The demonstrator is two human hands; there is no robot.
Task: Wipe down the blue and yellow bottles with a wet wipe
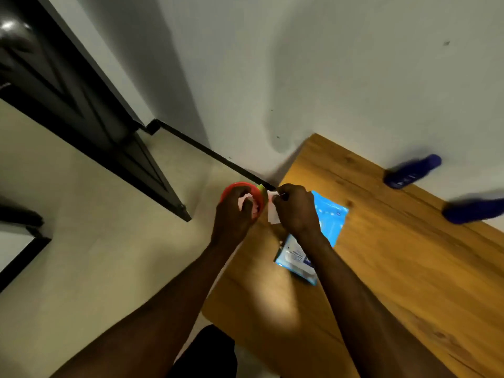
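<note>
Where hands (296, 211) meet: thin white wipe (273, 214).

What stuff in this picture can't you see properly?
- Yellow bottle, head view: only a sliver shows; the left hand and red lid cover the rest.
- Wipe: partly behind the right hand.
- Wipes packet: the right forearm crosses it; print unreadable.
- Two blue bottles: blurred; the nearer one is cut off by the right edge.
</note>
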